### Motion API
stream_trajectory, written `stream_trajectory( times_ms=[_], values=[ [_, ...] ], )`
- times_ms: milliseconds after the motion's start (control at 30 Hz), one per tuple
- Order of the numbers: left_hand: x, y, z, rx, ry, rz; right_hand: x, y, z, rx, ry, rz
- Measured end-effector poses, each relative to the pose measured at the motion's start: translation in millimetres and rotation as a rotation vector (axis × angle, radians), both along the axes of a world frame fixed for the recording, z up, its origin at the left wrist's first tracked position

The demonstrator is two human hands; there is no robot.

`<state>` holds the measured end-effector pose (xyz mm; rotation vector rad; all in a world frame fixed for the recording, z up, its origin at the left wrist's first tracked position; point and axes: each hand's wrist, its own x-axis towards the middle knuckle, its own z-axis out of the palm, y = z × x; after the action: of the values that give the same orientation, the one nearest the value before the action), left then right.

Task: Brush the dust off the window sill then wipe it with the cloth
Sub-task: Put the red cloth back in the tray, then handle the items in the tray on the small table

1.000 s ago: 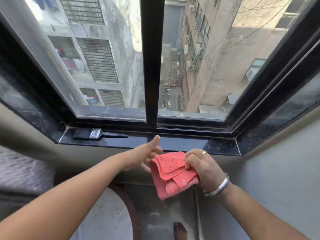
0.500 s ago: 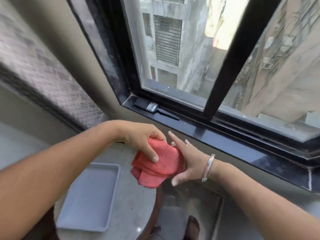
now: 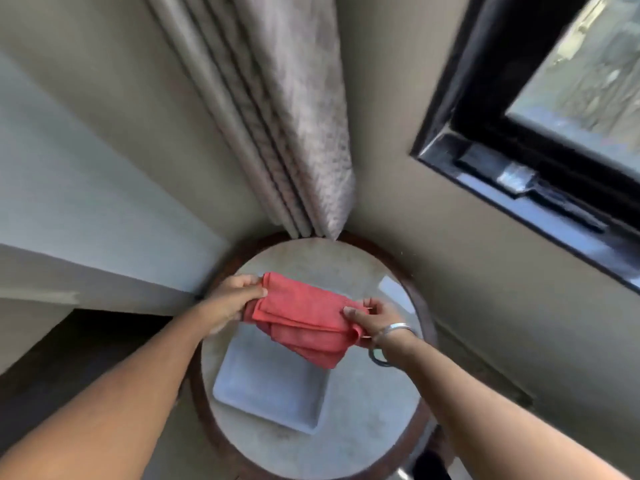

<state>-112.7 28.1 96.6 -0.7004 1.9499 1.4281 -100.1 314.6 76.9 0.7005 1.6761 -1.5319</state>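
I hold a folded red cloth (image 3: 304, 317) stretched between both hands above a round table. My left hand (image 3: 235, 299) pinches its left end and my right hand (image 3: 374, 318), with a silver bangle on the wrist, pinches its right end. At the upper right is the black window sill (image 3: 540, 216), and a black brush (image 3: 519, 180) with a metal band lies on it, apart from both hands.
Under the cloth is a round marble-topped table (image 3: 367, 410) with a dark wooden rim, bearing a pale grey tray (image 3: 263, 393). A grey curtain (image 3: 287, 109) hangs down to the table's far edge. The beige wall (image 3: 485, 306) below the sill is on the right.
My view has swung left and down, from the window to the table. Both hands have carried the cloth away from the sill and pulled it out between them over the tray. The brush has stayed put.
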Motion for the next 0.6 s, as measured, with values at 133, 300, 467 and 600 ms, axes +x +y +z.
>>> stream_trajectory(
  times_ms=[133, 300, 467, 600],
  values=[
    [20.2, -28.4, -72.9, -0.152, 0.058, 0.206, -5.1, -56.0, -53.3, 0.125, 0.082, -0.052],
    [32.5, -34.9, -101.0, -0.137, 0.055, 0.328, -15.4, -79.3, -86.7, 0.204, 0.069, -0.105],
    [28.6, -25.4, -75.5, -0.296, 0.176, 0.167, -13.0, -59.5, -48.4, 0.446, 0.244, 0.016],
    [15.3, 16.9, -41.2, -0.351, 0.235, -0.118, -1.2, -16.6, 5.5, 0.534, 0.391, 0.112]
  ],
)
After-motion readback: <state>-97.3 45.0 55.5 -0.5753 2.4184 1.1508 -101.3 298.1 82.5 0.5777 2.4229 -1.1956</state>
